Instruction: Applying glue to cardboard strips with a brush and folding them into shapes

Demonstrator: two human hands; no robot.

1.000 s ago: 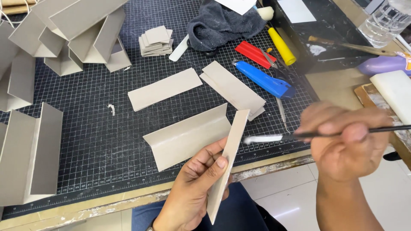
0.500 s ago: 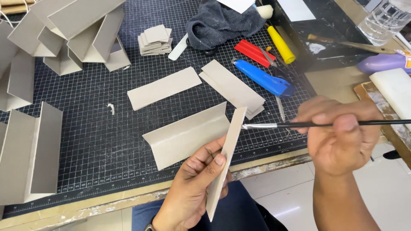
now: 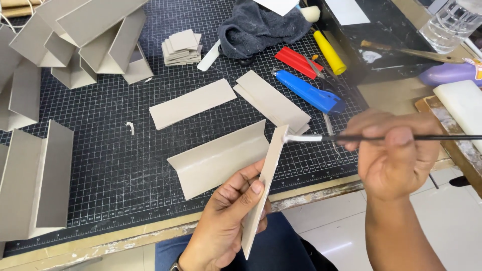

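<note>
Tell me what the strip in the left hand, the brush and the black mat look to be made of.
Strip: grey board, likely stiff cardboard, matte; it stands rigid on edge in the left hand.
Brush in the right hand: thin glossy black handle, material unclear; tip coated white.
Mat: black with a white grid, probably a rubbery cutting mat.

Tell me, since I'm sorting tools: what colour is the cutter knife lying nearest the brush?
Blue. The knife shows best in the head view, beside a red one.

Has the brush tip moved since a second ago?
Yes. The brush tip moved left, from over the cutting mat edge onto the top edge of the cardboard strip in the left hand.
</note>
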